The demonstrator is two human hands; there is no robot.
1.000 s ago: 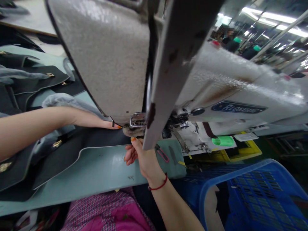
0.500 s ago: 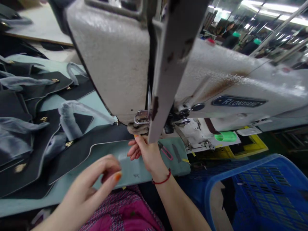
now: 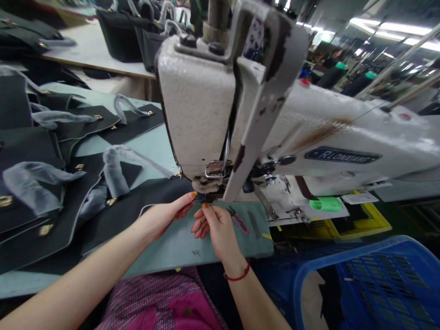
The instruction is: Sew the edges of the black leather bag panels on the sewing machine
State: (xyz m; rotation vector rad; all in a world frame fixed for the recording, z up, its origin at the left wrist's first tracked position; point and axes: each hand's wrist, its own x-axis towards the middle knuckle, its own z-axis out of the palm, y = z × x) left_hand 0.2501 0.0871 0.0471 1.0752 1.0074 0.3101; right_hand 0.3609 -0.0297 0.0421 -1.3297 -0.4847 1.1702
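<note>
Below the head of the white sewing machine [image 3: 202, 110], my two hands come close together by the needle area. My left hand [image 3: 168, 215] pinches a thin dark thread between thumb and forefinger, just left of the presser foot. Closed too is my right hand [image 3: 220, 227], thumb and finger pressed together under the foot; what they hold is too small to make out. Beneath the left hand lies a black leather panel [image 3: 137, 201] with a pale edge. Pink-handled thread snips [image 3: 239, 221] rest right of my right hand.
Black bag pieces [image 3: 44, 229] with plastic-wrapped handles [image 3: 115, 169] and gold fittings cover the left. A blue crate [image 3: 357, 252] stands at lower right, near a yellow crate [image 3: 371, 215]. A green cylinder [image 3: 326, 204] sits on the machine bed. Black bags [image 3: 120, 36] stand behind.
My left hand has moved up and right to the needle area and now pinches the thread. My right hand stays under the foot. The view has shifted, showing more of the back table.
</note>
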